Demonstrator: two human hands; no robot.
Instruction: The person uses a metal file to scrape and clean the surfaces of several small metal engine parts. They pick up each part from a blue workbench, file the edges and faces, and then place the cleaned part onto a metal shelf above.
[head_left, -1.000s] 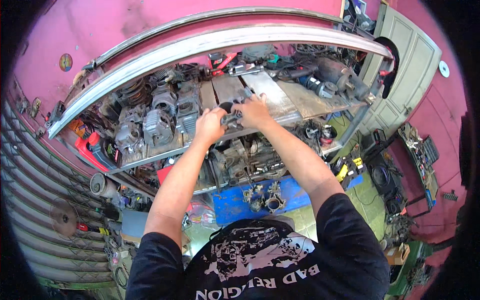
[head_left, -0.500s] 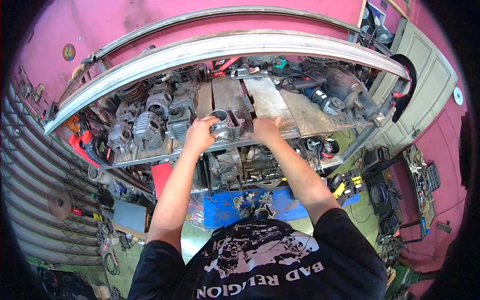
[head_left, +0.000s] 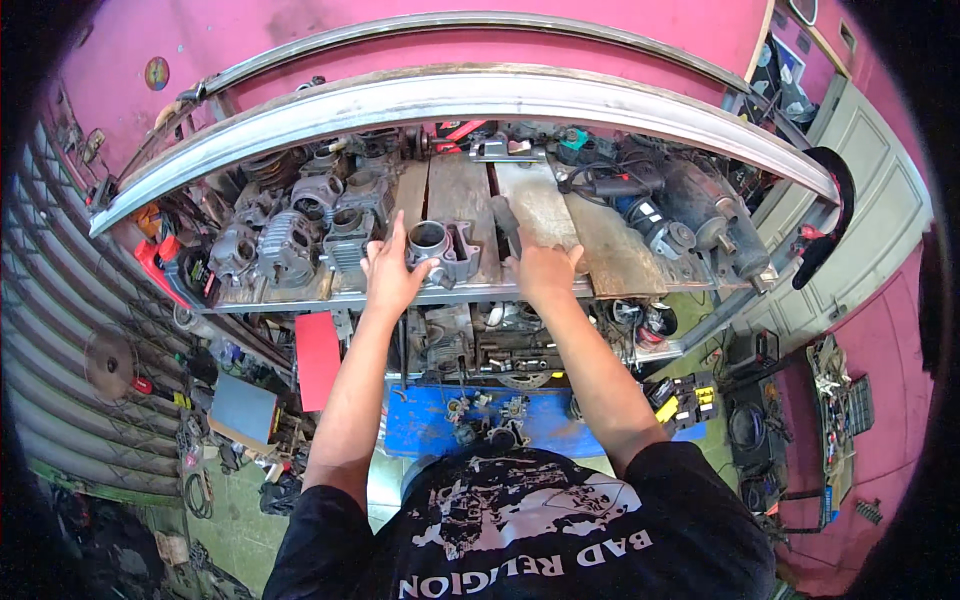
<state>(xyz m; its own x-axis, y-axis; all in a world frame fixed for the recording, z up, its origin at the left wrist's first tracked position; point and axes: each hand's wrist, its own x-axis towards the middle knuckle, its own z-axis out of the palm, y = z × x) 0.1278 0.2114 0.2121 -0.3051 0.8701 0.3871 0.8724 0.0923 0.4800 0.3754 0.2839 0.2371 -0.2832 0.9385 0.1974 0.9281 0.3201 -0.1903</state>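
Note:
A grey metal engine cylinder block with a round bore lies at the front edge of the plank shelf. My left hand is open beside it, fingers spread upward and the thumb reaching to the block's lower left side. To the right of the block, my right hand is closed at the near end of a long dark tool. The tool slants away over the gap between two planks; its kind is unclear. Part of the right hand's grip is hidden behind its back.
Several engine cylinders and heads crowd the shelf's left side. An angle grinder and a dark motor-like part lie at the right. A metal beam spans above the shelf. Below are more parts and a blue bench.
My left hand has let go of the cylinder block and spread its fingers; the block now sits flatter. My right hand has closed at the dark tool, whose tilt has changed.

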